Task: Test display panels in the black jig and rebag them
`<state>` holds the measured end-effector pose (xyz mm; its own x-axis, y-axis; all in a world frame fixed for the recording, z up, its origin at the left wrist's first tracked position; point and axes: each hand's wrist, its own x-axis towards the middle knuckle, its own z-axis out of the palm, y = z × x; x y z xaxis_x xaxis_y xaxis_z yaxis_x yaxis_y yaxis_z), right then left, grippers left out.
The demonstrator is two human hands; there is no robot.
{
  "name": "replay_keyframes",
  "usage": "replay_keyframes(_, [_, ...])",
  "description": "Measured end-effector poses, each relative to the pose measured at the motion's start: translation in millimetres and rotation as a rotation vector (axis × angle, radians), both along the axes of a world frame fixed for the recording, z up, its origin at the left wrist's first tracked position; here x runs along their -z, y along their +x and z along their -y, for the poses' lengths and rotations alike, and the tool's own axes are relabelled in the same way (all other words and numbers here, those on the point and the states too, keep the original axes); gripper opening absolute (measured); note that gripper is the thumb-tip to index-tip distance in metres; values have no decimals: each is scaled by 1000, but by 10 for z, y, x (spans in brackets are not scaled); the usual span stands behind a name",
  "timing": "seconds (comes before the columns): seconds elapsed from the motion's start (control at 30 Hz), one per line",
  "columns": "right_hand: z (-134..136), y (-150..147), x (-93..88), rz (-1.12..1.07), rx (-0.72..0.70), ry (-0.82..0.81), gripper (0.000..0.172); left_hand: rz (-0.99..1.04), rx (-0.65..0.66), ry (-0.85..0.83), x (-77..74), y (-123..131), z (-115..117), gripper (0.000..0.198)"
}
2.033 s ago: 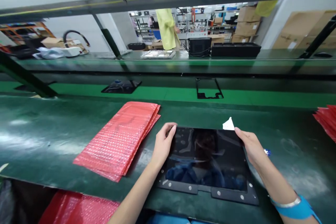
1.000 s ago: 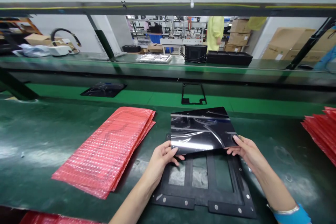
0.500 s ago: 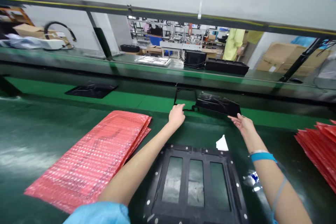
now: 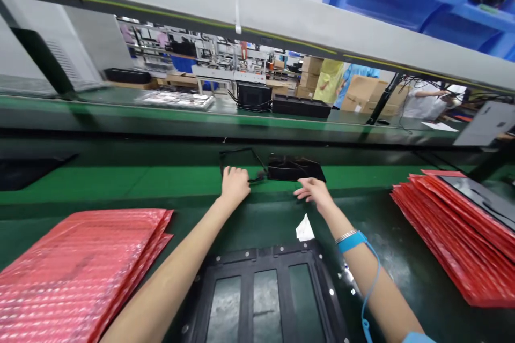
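Head view, centre of the frame: both your arms are stretched out over the workbench to the green belt [image 4: 161,179]. The glossy black sheet [image 4: 295,170], which a second ago you were holding up by its near corners above the black fixture [image 4: 257,254], now lies flat on that belt, just right of the middle. Your right hand [image 4: 316,194] has let go of it. The fingers are spread and loose at the sheet's near edge, and I cannot tell if the tips are touching it.

Your left hand [image 4: 234,185] sits knuckles-up on the near side of the thin black frame [image 4: 256,177], which lies on the belt just left of the sheet. The fingers are bent down onto the frame, but the back of the hand hides whether they pinch it or only press on it.

The fixture at the lower centre is bare now, and the bench surface shows through its three windows. A white scrap [image 4: 304,229] lies just beyond its far right corner. The blue wrist strap [image 4: 351,240] is on your right forearm. Red bubble bags [image 4: 76,273] lie at the lower left, and a second red stack [image 4: 450,236] at the right carries a dark panel [image 4: 483,198].
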<state>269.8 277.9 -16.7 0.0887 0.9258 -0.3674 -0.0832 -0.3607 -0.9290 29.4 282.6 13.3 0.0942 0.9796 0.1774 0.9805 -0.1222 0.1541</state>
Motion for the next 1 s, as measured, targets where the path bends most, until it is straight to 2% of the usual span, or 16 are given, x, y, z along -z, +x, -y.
replay_keyframes(0.07, [142, -295, 55, -55, -137, 10, 31, 12, 50, 5, -44, 191, 140, 14])
replay_keyframes(0.13, [271, -535, 98, -110, -216, 42, 30, 45, 113, 20, -86, 406, 331, 11])
replay_keyframes(0.2, [368, -663, 111, -151, -228, 93, 29, 89, 180, 36, -136, 590, 559, 15])
replay_keyframes(0.27, [449, -658, 82, -178, -210, 153, 29, 136, 241, 48, -203, 670, 807, 24])
replay_keyframes(0.33, [553, -523, 10, -201, -199, 210, 32, 174, 283, 65, -278, 572, 1055, 44])
replay_keyframes(0.37, [630, -414, -35, -211, -200, 235, 34, 193, 298, 97, -309, 439, 1173, 53])
replay_keyframes(0.4, [729, -284, -77, -220, -203, 254, 37, 207, 297, 139, -329, 250, 1287, 59])
replay_keyframes(0.47, [995, 18, -133, -232, -214, 277, 46, 240, 256, 305, -320, -273, 1507, 53])
replay_keyframes(0.53, [1319, 331, -125, -230, -239, 258, 52, 235, 41, 385, -226, -894, 1751, 44])
replay_keyframes(0.6, [1649, 593, -55, -224, -278, 169, 54, 179, -294, 350, -59, -1472, 2045, 39])
replay_keyframes(0.63, [1801, 688, -4, -206, -279, 118, 53, 176, -462, 331, 36, -1707, 2208, 36])
replay_keyframes(0.7, [2068, 788, 108, -133, -284, 31, 49, 194, -693, 305, 215, -2042, 2541, 28])
replay_keyframes(0.77, [2274, 780, 212, -55, -265, -5, 46, 225, -834, 323, 350, -2210, 2862, 21])
replay_keyframes(0.83, [2407, 710, 288, 11, -264, -34, 48, 242, -949, 377, 453, -2268, 3182, 19])
replay_keyframes(0.93, [2466, 609, 333, 62, -281, -77, 54, 260, -1132, 476, 638, -2255, 3689, 18])
replay_keyframes(1.0, [2439, 583, 333, 100, -296, -82, 56, 272, -1253, 503, 825, -2213, 4017, 18])
